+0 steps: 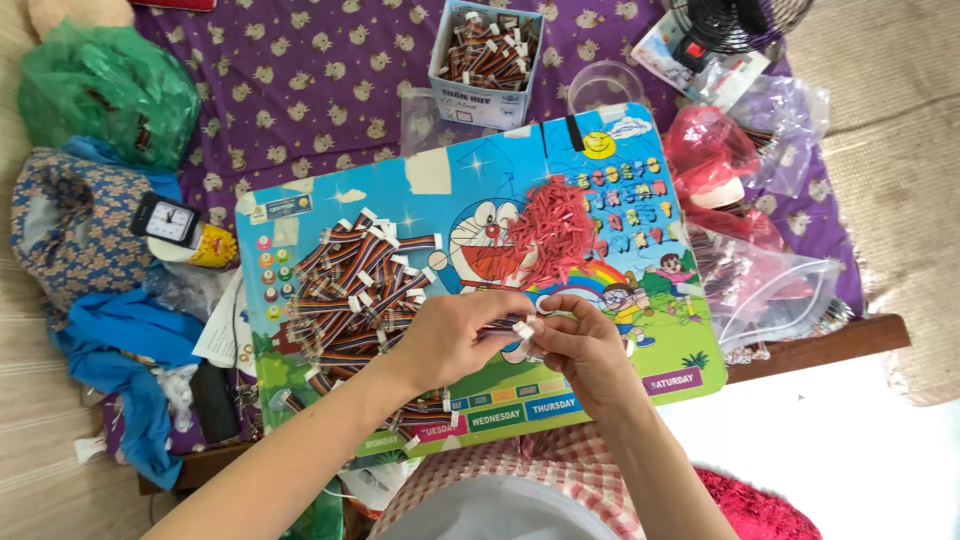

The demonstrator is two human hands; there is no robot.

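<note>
My left hand (455, 335) and my right hand (580, 340) meet over the front middle of a colourful cartoon lap board (600, 385). Together they pinch a short multicoloured ribbon cable piece (505, 324) with a small white connector (523, 329) at its end. A big heap of such striped ribbon cable pieces (355, 295) lies on the board just left of my left hand. A pile of thin red strips (550, 228) sits on the board above my hands.
A small cardboard box (487, 60) holds more cable pieces at the back. Clear and red plastic bags (745, 215) lie to the right, a green bag (110, 90) and a small clock (168, 222) to the left. A fan (735, 22) stands at the top right.
</note>
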